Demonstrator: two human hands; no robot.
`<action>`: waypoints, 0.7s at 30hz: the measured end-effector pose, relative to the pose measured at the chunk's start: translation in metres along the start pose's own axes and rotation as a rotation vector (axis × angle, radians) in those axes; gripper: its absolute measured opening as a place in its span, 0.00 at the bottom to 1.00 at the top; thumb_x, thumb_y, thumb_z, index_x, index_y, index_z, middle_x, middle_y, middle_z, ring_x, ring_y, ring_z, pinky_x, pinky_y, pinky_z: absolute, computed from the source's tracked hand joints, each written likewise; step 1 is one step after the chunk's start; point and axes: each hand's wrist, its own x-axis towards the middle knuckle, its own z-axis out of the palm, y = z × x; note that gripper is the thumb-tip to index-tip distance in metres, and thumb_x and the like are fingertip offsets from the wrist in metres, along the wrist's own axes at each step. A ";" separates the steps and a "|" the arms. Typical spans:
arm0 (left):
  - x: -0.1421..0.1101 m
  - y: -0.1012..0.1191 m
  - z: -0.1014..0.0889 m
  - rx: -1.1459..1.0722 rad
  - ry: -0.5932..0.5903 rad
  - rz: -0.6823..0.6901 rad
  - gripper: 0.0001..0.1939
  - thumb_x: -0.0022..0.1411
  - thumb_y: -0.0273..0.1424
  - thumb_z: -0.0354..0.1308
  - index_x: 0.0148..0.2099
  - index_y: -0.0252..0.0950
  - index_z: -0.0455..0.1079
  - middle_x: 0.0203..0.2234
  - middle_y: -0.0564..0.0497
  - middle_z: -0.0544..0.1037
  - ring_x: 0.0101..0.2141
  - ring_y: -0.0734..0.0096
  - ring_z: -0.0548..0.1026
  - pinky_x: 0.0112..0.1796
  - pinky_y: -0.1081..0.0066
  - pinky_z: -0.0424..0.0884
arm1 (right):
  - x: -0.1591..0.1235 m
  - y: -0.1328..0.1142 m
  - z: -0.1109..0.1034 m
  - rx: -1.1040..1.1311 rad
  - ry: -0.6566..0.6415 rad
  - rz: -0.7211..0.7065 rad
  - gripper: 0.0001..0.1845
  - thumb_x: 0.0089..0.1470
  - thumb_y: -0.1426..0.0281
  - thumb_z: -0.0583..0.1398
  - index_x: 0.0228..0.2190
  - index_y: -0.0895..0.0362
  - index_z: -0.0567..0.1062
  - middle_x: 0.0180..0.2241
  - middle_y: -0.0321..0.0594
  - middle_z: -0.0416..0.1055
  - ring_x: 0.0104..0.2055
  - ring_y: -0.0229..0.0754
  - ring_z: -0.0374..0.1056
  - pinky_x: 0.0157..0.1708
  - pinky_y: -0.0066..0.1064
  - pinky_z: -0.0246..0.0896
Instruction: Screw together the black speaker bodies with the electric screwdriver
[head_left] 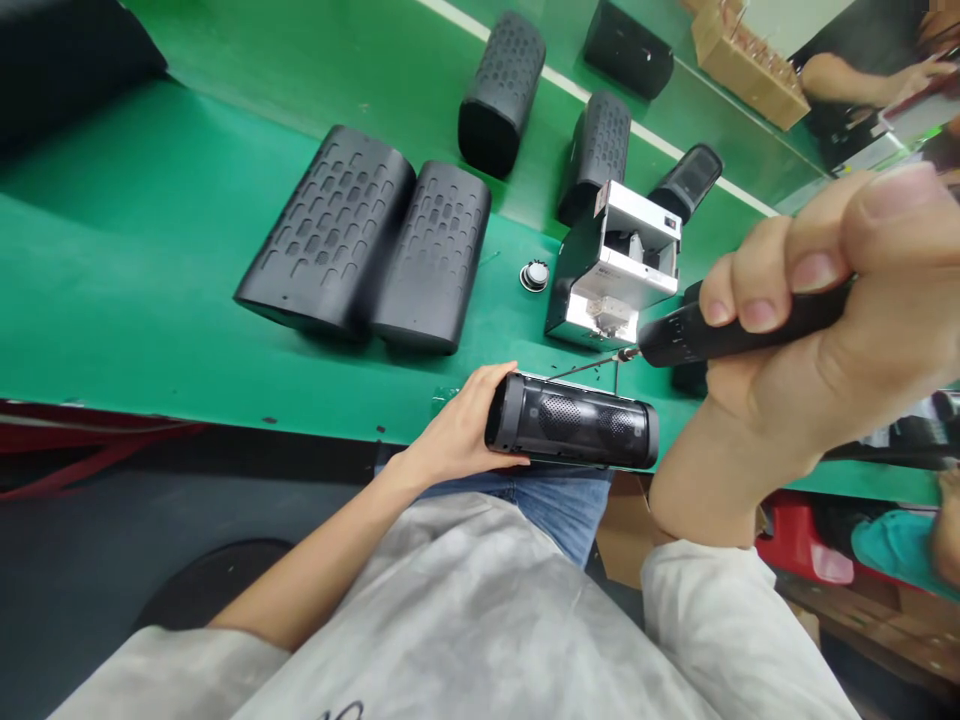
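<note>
At the table's front edge lies a black speaker with perforated round patches on its face. My left hand grips its left end, thumb on the far side and fingers on the near side. Raised at the right, my right hand is wrapped round a black power screwdriver. Its long thin bit points left and down, the tip at the speaker's far edge; whether it touches a screw is too small to tell. Just beyond stands a silver and black screw feeder, with a small round metal part to its left.
Two black textured housings stand left of centre on the green table. More housings sit on the far strip past a white line. A cardboard box is at the back right, near another person's arm.
</note>
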 end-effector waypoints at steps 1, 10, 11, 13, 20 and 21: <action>0.000 0.000 0.000 0.001 0.001 0.009 0.69 0.59 0.47 0.86 0.87 0.47 0.45 0.76 0.31 0.67 0.75 0.27 0.70 0.75 0.29 0.71 | -0.002 0.000 0.002 0.003 -0.018 0.000 0.20 0.64 0.59 0.75 0.51 0.44 0.74 0.30 0.28 0.68 0.28 0.44 0.78 0.22 0.32 0.74; 0.000 0.001 0.001 -0.020 0.013 -0.001 0.69 0.57 0.45 0.88 0.87 0.49 0.47 0.76 0.33 0.69 0.75 0.29 0.72 0.74 0.32 0.72 | -0.032 0.030 0.027 0.194 -0.199 -0.214 0.13 0.64 0.74 0.71 0.46 0.49 0.78 0.23 0.22 0.64 0.17 0.33 0.62 0.17 0.26 0.62; 0.000 0.001 0.001 -0.025 0.015 -0.006 0.69 0.57 0.45 0.88 0.86 0.49 0.48 0.76 0.33 0.69 0.75 0.30 0.72 0.74 0.32 0.73 | -0.035 0.038 0.029 0.220 -0.235 -0.229 0.12 0.65 0.75 0.71 0.46 0.49 0.78 0.22 0.21 0.64 0.16 0.33 0.61 0.16 0.25 0.62; 0.000 0.000 0.001 -0.035 0.019 -0.014 0.69 0.56 0.46 0.89 0.86 0.49 0.49 0.75 0.33 0.70 0.74 0.29 0.73 0.74 0.32 0.73 | -0.041 0.050 0.029 0.255 -0.273 -0.240 0.13 0.66 0.73 0.72 0.47 0.48 0.77 0.23 0.21 0.65 0.16 0.32 0.61 0.16 0.25 0.63; 0.001 -0.002 0.001 -0.047 0.030 -0.023 0.70 0.54 0.45 0.90 0.86 0.49 0.50 0.75 0.34 0.70 0.74 0.29 0.73 0.74 0.31 0.73 | -0.049 0.059 0.028 0.260 -0.263 -0.252 0.17 0.68 0.67 0.77 0.45 0.48 0.75 0.23 0.21 0.61 0.16 0.31 0.58 0.14 0.23 0.61; 0.001 -0.002 0.001 -0.046 0.027 -0.024 0.70 0.54 0.46 0.90 0.86 0.49 0.50 0.75 0.34 0.70 0.74 0.29 0.73 0.74 0.31 0.73 | -0.049 0.059 0.028 0.265 -0.269 -0.252 0.17 0.68 0.65 0.78 0.45 0.48 0.75 0.23 0.21 0.61 0.16 0.31 0.58 0.14 0.23 0.61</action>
